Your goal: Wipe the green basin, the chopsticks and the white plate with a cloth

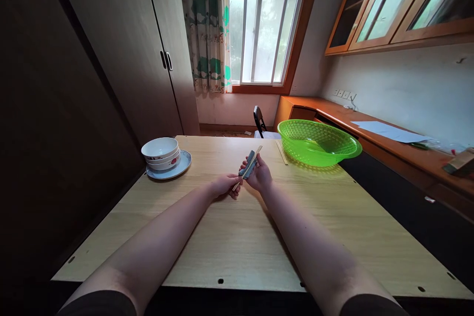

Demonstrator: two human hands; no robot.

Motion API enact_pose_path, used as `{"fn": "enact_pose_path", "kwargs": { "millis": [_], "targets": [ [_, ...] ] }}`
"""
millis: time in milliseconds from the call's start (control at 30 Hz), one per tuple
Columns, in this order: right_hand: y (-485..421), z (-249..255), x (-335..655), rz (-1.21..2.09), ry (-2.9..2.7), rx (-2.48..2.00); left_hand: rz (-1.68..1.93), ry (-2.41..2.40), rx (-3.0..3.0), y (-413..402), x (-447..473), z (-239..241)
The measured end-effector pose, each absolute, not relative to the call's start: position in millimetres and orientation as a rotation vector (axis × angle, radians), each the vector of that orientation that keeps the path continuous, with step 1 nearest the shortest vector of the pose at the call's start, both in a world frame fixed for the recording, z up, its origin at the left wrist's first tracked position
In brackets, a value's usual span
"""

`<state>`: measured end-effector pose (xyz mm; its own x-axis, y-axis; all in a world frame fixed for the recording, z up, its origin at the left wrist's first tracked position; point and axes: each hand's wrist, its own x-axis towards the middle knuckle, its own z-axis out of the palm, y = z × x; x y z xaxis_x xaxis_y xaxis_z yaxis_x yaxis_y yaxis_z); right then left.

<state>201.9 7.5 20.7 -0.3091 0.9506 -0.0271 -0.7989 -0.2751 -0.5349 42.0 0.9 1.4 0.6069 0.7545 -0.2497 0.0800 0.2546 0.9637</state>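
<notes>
Between the two hands, near the middle of the table, pale chopsticks point(258, 150) lie slantwise across a grey-blue cloth point(248, 166). Their long axis runs from the left hand point(226, 185) at the near end to a point forward and right, where the tips stand clear of the right hand point(261, 176). The left hand, its fingers closed narrowly, pinches the near end; the right is cupped, with fingers and thumb bent about the cloth, and is the nearer to the far tips. Cloth shows on both sides of the sticks, though I cannot tell whether it passes right around them. It looks soft and creased; the sticks are straight, slender and probably wooden. Under both hands extends a smooth tabletop point(314, 237) with a fine pale grain. Beyond the right hand, well apart from it, a second pair of sticks point(282, 153) lies just beside a translucent green basket point(319, 159), oval, wide-mouthed and perforated. Forward and left of the left hand, glossy white bowls point(160, 150) with red floral decoration stand nested upright on a round pale-blue plate point(187, 162) with a patterned rim.
</notes>
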Motion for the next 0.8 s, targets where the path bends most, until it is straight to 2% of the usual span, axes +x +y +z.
{"fn": "enact_pose_path", "kwargs": {
  "millis": [800],
  "targets": [
    [31,22,249,1.526,-0.289,-0.458,0.447,0.86,1.511,2,39,-7]
  ]
}}
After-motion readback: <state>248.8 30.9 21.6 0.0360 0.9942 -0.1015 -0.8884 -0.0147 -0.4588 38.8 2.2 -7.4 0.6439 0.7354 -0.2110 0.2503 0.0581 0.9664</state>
